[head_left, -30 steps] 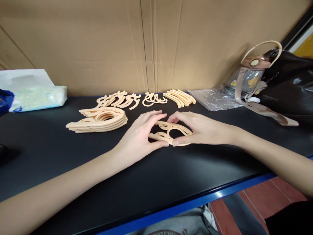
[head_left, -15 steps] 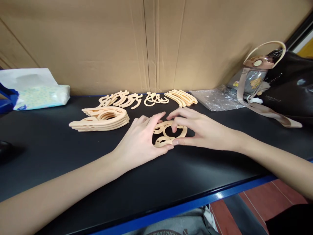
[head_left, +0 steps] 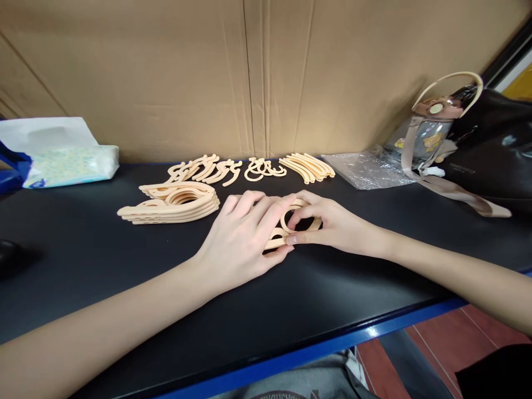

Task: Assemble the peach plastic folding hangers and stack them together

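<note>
A beige plastic folding hanger (head_left: 277, 242), folded into a rounded shape, is held between both hands just over the black tabletop. My left hand (head_left: 245, 235) covers its left part, with fingers curled over the far side and the thumb along the near edge. On its right, my right hand (head_left: 328, 219) grips the rounded end, thumb on the near edge and a finger inside the opening. Much of the hanger is hidden under the left fingers. To the left lies a stack of similar folded hangers (head_left: 174, 211).
Behind the hands lie several curved hanger arms (head_left: 203, 169), hooks (head_left: 264, 169) and slim curved bars (head_left: 308, 168). A clear plastic bag (head_left: 369, 170), a strapped water bottle (head_left: 430, 133) and a black bag (head_left: 494, 149) are at right. A tissue pack (head_left: 75, 163) sits at left, before a cardboard wall (head_left: 166, 77).
My left fingers have come down over the hanger and cover more of it. My right fingers have closed in on its rounded end, the hand shifting slightly left.
</note>
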Demonstrator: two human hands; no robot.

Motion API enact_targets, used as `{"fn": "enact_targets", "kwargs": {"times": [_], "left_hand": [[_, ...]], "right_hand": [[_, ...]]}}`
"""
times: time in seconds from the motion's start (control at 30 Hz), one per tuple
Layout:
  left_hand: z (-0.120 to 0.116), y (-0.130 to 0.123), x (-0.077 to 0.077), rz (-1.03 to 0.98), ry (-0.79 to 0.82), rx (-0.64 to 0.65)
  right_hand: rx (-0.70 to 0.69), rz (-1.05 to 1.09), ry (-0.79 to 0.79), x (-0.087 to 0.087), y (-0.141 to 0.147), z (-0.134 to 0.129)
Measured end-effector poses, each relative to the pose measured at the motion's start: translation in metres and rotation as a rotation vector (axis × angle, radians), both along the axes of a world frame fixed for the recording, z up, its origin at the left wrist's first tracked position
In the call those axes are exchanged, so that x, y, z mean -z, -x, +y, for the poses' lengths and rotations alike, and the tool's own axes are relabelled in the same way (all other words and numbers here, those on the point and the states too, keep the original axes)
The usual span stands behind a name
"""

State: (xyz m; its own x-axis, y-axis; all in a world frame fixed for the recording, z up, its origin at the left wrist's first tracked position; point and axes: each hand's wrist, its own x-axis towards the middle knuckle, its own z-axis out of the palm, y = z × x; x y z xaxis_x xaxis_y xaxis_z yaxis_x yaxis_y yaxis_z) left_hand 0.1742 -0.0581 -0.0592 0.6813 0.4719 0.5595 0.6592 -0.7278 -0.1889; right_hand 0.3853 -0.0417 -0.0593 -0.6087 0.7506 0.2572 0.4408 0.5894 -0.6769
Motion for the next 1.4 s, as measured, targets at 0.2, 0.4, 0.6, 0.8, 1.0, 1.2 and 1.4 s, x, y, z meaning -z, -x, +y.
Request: {"fn": "enact_targets", "kwargs": {"times": [0.2,0.4,0.6,0.8,1.0,1.2,1.4], "left_hand": [[0.004,0.0,0.003,-0.01,0.094,-0.044],[0.006,0.004,-0.002,0.059,0.014,-0.014],[0.005,0.008,-0.009,0.17,-0.205,0.053],[0.001,0.006,-0.009,0.243,-0.246,0.144],[0.0,0.006,-0.01,0.287,-0.233,0.151],[-0.001,0.006,-0.013,0.327,-0.255,0.117],[-0.004,0.003,-0.019,0.367,-0.25,0.094]], "right_hand": [[0.023,-0.039,-0.039,-0.001,0.001,0.0],[0.092,0.098,0.004,-0.005,0.002,-0.001],[0.016,0.323,0.479,-0.012,-0.002,0.007],[-0.044,0.132,0.573,-0.016,-0.001,0.0],[-0.027,0.146,0.568,-0.014,0.0,-0.002],[-0.02,0.172,0.548,-0.012,0.0,-0.002],[-0.024,0.241,0.602,-0.018,0.003,-0.004]]}}
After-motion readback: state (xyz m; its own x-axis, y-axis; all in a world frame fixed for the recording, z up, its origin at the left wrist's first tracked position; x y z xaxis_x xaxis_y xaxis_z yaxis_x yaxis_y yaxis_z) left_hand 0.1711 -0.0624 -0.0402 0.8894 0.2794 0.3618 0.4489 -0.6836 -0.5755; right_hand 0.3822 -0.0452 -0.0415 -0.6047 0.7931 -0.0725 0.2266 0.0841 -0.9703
